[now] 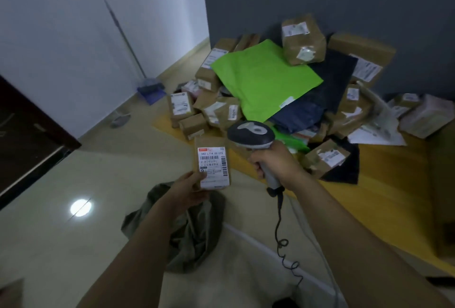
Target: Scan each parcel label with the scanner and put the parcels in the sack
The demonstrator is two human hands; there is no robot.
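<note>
My left hand (188, 191) holds a small brown parcel (213, 163) upright by its lower edge, its white barcode label facing me. My right hand (273, 163) grips the handle of a grey and black barcode scanner (251, 134), whose head sits just right of the parcel and above it. A coiled black cable (283, 246) hangs from the handle. Below my left hand lies a crumpled grey-green sack (194, 238) on the floor, mouth partly open. A heap of brown parcels (216, 113) lies beyond.
The heap fills the corner on a yellow mat (394, 184): a large green mailer (263, 79), dark bags (332, 79), a taped box (302, 39) on top. A broom and blue dustpan (150, 91) lean on the white wall. A dark door (27, 130) stands at left.
</note>
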